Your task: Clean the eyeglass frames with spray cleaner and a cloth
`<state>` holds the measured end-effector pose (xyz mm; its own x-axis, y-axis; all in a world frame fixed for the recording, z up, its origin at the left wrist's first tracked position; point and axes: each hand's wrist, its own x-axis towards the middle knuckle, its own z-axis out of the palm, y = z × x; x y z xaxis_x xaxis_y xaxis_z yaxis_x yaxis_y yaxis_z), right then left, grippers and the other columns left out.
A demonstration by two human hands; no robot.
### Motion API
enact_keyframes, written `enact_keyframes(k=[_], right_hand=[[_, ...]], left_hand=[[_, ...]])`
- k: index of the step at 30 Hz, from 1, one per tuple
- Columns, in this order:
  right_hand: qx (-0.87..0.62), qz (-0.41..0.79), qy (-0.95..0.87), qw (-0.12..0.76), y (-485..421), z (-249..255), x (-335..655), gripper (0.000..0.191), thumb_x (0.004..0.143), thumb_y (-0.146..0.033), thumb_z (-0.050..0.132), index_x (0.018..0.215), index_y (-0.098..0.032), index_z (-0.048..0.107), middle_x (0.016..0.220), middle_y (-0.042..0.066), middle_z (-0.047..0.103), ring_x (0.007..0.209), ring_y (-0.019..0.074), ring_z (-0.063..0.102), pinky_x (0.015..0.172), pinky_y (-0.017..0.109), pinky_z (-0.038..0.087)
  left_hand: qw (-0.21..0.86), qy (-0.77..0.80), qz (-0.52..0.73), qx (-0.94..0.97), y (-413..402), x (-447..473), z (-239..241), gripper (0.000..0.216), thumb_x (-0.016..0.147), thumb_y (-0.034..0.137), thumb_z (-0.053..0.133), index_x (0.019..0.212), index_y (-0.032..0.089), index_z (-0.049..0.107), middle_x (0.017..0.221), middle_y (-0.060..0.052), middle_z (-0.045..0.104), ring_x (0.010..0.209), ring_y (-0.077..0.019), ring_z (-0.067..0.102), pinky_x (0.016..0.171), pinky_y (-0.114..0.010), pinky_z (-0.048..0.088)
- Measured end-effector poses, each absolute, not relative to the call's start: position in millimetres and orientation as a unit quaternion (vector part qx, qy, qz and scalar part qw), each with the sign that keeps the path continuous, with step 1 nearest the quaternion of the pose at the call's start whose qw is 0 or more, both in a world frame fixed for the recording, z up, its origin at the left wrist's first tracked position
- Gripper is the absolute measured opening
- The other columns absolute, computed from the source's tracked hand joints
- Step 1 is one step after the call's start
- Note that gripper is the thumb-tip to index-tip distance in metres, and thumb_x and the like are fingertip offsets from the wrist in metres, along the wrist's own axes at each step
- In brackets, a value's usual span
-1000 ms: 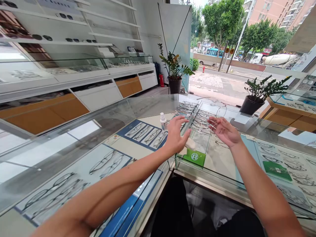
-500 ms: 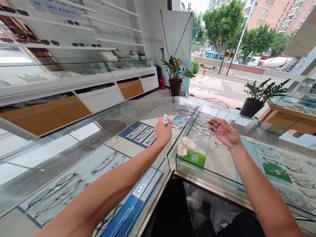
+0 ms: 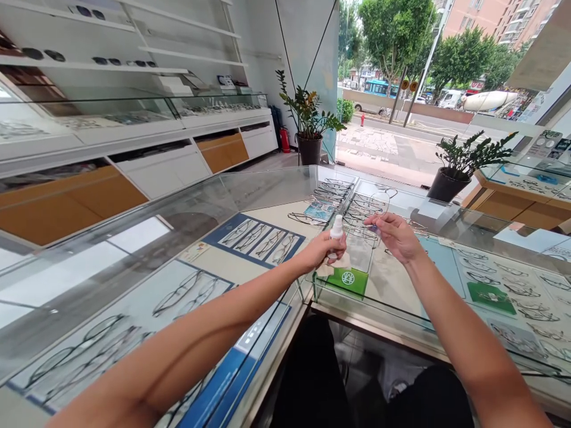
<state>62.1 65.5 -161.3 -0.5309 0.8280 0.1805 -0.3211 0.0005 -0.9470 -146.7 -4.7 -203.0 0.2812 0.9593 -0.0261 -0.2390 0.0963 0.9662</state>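
Note:
My left hand (image 3: 322, 251) is wrapped round a small white spray bottle (image 3: 336, 229), held upright above the glass counter with its nozzle at the top. To its right, my right hand (image 3: 400, 238) pinches a pair of thin-framed eyeglasses (image 3: 373, 228) between thumb and fingers. One lens shows a purplish sheen, and the fingers hide part of the frame. Below my left hand lies a green packet (image 3: 352, 281) with a white round logo. A pale cloth beside it is mostly covered by the hand.
Glass display counters (image 3: 263, 190) meet in a corner before me, with rows of eyeglasses (image 3: 332, 190) inside or on them. A blue-bordered panel (image 3: 250, 238) of frames lies on the left. Potted plants (image 3: 309, 148) stand beyond, near the window. Shelves with sunglasses (image 3: 107, 61) line the left wall.
My left hand has moved right with the spray bottle, closer to the eyeglasses. My right hand has turned the eyeglasses and brought them slightly left. The view has shifted a little.

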Motion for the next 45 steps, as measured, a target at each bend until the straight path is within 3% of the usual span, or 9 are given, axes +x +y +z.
enact_keyframes(k=[5, 7, 17, 25, 34, 38, 42, 45], right_hand=[[-0.253, 0.642, -0.613, 0.385, 55, -165, 52, 0.036, 0.065, -0.05, 0.094, 0.073, -0.022, 0.073, 0.082, 0.002, 0.074, 0.088, 0.0179, 0.067, 0.088, 0.035, 0.049], [-0.257, 0.637, -0.629, 0.365, 52, -167, 48, 0.037, 0.065, -0.051, 0.093, 0.072, -0.022, 0.072, 0.08, 0.002, 0.074, 0.087, 0.0184, 0.067, 0.087, 0.036, 0.049], [-0.257, 0.642, -0.652, 0.312, 48, -171, 43, 0.041, 0.063, -0.056, 0.093, 0.072, -0.021, 0.073, 0.082, 0.002, 0.075, 0.082, 0.0167, 0.066, 0.085, 0.034, 0.051], [-0.214, 0.664, -0.657, 0.285, 42, -169, 42, 0.035, 0.071, -0.051, 0.091, 0.076, -0.021, 0.075, 0.083, 0.003, 0.079, 0.084, 0.0194, 0.072, 0.09, 0.038, 0.056], [-0.239, 0.688, -0.58, 0.365, 48, -168, 44, 0.038, 0.064, -0.05, 0.094, 0.071, -0.021, 0.071, 0.083, 0.002, 0.075, 0.08, 0.0144, 0.065, 0.082, 0.031, 0.05], [-0.229, 0.716, -0.539, 0.38, 46, -165, 44, 0.038, 0.064, -0.047, 0.095, 0.067, -0.021, 0.068, 0.082, 0.001, 0.075, 0.079, 0.0134, 0.064, 0.078, 0.029, 0.049], [-0.213, 0.731, -0.529, 0.373, 43, -163, 42, 0.038, 0.062, -0.046, 0.096, 0.066, -0.021, 0.069, 0.079, 0.0, 0.074, 0.077, 0.0129, 0.063, 0.076, 0.028, 0.049], [-0.208, 0.725, -0.536, 0.379, 43, -163, 42, 0.037, 0.064, -0.047, 0.095, 0.068, -0.021, 0.069, 0.081, 0.001, 0.074, 0.079, 0.0137, 0.064, 0.079, 0.029, 0.05]], left_hand=[[0.705, 0.29, 0.461, 0.454, -4, -157, -189, 0.071, 0.074, 0.088, 0.06, 0.065, 0.018, 0.05, 0.056, 0.0, 0.044, 0.05, -0.0112, 0.044, 0.042, -0.021, 0.027], [0.708, 0.292, 0.458, 0.452, -5, -158, -187, 0.076, 0.073, 0.093, 0.054, 0.063, 0.018, 0.049, 0.055, 0.0, 0.043, 0.05, -0.0121, 0.044, 0.042, -0.021, 0.026], [0.683, 0.318, 0.461, 0.469, -2, -157, -192, 0.069, 0.072, 0.084, 0.057, 0.06, 0.016, 0.056, 0.056, -0.003, 0.047, 0.053, -0.0144, 0.049, 0.045, -0.024, 0.034], [0.651, 0.349, 0.445, 0.507, -5, -150, -193, 0.062, 0.078, 0.077, 0.054, 0.065, 0.017, 0.055, 0.059, -0.002, 0.049, 0.053, -0.0125, 0.045, 0.044, -0.023, 0.034], [0.609, 0.373, 0.43, 0.552, -5, -147, -195, 0.069, 0.077, 0.085, 0.051, 0.062, 0.018, 0.055, 0.056, -0.002, 0.048, 0.052, -0.0125, 0.044, 0.046, -0.024, 0.032], [0.578, 0.401, 0.389, 0.595, -8, -145, -192, 0.067, 0.079, 0.082, 0.048, 0.061, 0.018, 0.055, 0.056, -0.003, 0.051, 0.047, -0.0106, 0.039, 0.046, -0.025, 0.029], [0.555, 0.405, 0.361, 0.631, -13, -141, -189, 0.062, 0.081, 0.074, 0.052, 0.056, 0.018, 0.052, 0.051, 0.0, 0.044, 0.046, -0.0091, 0.033, 0.046, -0.025, 0.025], [0.571, 0.402, 0.378, 0.608, -13, -140, -191, 0.062, 0.08, 0.075, 0.052, 0.059, 0.017, 0.054, 0.054, -0.002, 0.048, 0.048, -0.0099, 0.038, 0.046, -0.025, 0.029]])
